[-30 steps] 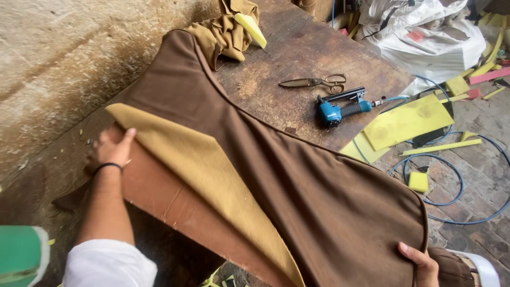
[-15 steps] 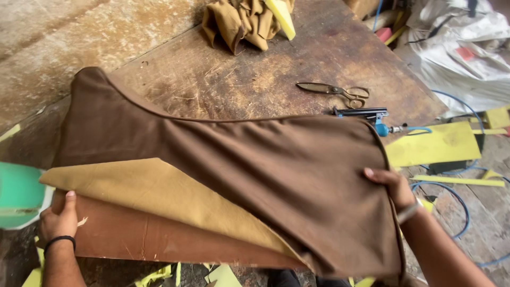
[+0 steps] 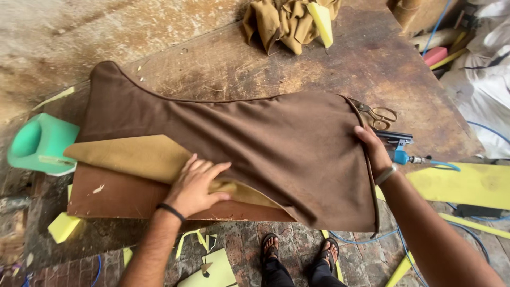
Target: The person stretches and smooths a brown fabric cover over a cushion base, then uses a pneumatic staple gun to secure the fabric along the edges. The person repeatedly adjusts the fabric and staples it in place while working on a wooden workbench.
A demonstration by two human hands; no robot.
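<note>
A curved wooden panel [image 3: 111, 197] lies on the worn workbench [image 3: 223, 69], covered by a brown fabric cover [image 3: 265, 149] with a tan underlayer [image 3: 133, 157] showing at its front left. My left hand [image 3: 199, 183] presses flat on the tan layer at the fabric's front edge, fingers spread. My right hand [image 3: 372, 151] rests on the cover's right edge, fingers curled over the fabric.
Scissors [image 3: 380, 116] and a blue pneumatic stapler [image 3: 398, 149] lie just right of the cover. A bundle of tan cloth [image 3: 281, 21] with a yellow foam piece sits at the back. A green foam block [image 3: 40, 143] stands at left. Yellow foam scraps and hoses litter the floor.
The panel has been swung round to lie lengthwise across the bench. My left hand moved from the left corner to the middle front edge; my right hand slid up the right edge.
</note>
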